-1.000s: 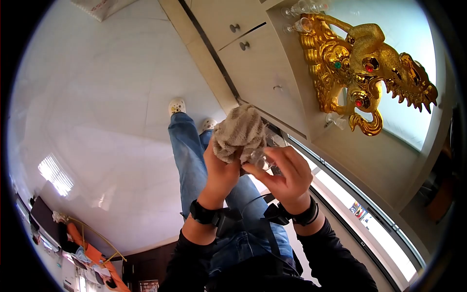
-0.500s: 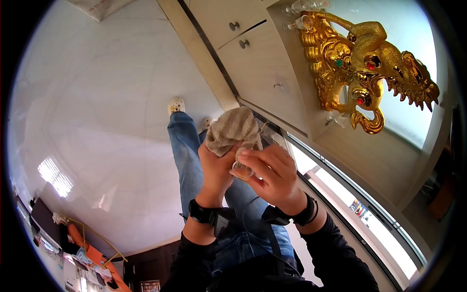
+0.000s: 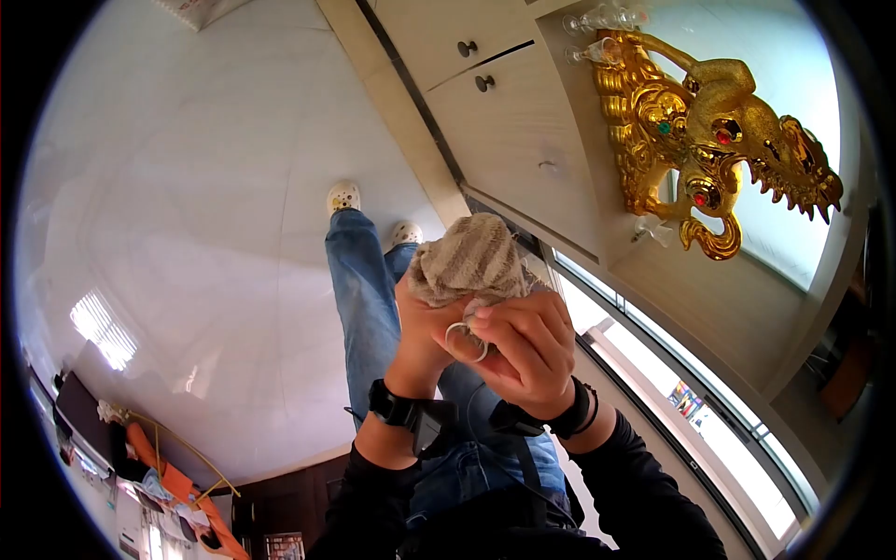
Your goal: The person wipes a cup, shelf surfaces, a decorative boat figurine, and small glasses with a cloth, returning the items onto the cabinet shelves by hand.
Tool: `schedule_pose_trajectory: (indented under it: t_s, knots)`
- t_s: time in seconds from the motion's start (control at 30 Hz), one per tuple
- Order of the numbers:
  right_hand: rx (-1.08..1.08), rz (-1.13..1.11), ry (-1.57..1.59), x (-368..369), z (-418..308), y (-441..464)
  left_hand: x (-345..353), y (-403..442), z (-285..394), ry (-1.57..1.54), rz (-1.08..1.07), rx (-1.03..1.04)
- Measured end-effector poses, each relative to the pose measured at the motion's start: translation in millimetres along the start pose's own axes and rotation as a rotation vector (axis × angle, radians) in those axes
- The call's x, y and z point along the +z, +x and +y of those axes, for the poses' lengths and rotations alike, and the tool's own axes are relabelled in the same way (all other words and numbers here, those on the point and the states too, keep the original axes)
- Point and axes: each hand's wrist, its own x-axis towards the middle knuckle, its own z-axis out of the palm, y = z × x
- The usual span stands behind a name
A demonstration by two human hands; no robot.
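Observation:
A grey-brown striped cloth [image 3: 471,261] is bunched above my two hands. My left hand [image 3: 425,327] is closed around the lower part of the cloth. Just below it, the round clear rim or foot of a small glass [image 3: 468,342] shows between the hands; the rest of the glass is hidden by fingers and cloth. My right hand [image 3: 527,350] presses its fingertips on the glass, close against my left hand. Which end of the glass faces me I cannot tell.
A gold dragon-like statue [image 3: 714,140] stands on a cabinet shelf at the right, with small stemmed glasses [image 3: 597,51] beside it and another glass [image 3: 651,229] near its base. Cabinet doors [image 3: 513,112] and a window track [image 3: 691,411] run along my right side.
Both hands have shifted slightly right with the cloth and glass. My right fingers have closed in nearer to the cloth, and the ring of glass is tilted differently.

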Motion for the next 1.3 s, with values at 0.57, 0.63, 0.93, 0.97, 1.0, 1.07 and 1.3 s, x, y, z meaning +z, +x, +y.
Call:
schedule_pose_trajectory:
  t_s: [0.57, 0.63, 0.93, 0.97, 1.0, 1.07, 1.3]
  knots:
    - [0.04, -0.048, 0.059, -0.7, -3.6, 0.6, -4.8, 2.0, 14.7, 0.124, 0.084, 0.026]
    - [0.046, -0.051, 0.075, -0.8, -2.8, 1.1, -3.1, 2.5, 15.6, 0.115, 0.103, 0.038]
    - [0.203, -0.029, 0.262, 9.6, 3.4, -7.3, -5.2, 9.6, 11.5, 0.098, 0.128, 0.052]
    - [0.204, -0.029, 0.259, 13.2, 3.4, -7.2, -4.3, 11.2, 10.1, 0.105, 0.148, 0.03]
    - [0.299, 0.05, 0.298, 17.6, 2.8, -6.4, -4.0, 12.3, 8.1, 0.103, 0.145, 0.03]
    - [0.374, 0.059, 0.297, 19.1, 7.5, -9.4, -5.0, 14.4, 2.4, 0.08, 0.171, -0.035]
    - [0.593, -0.001, 0.411, 20.3, 28.9, -25.6, 2.4, 20.5, -13.7, -0.228, 0.109, -0.232]
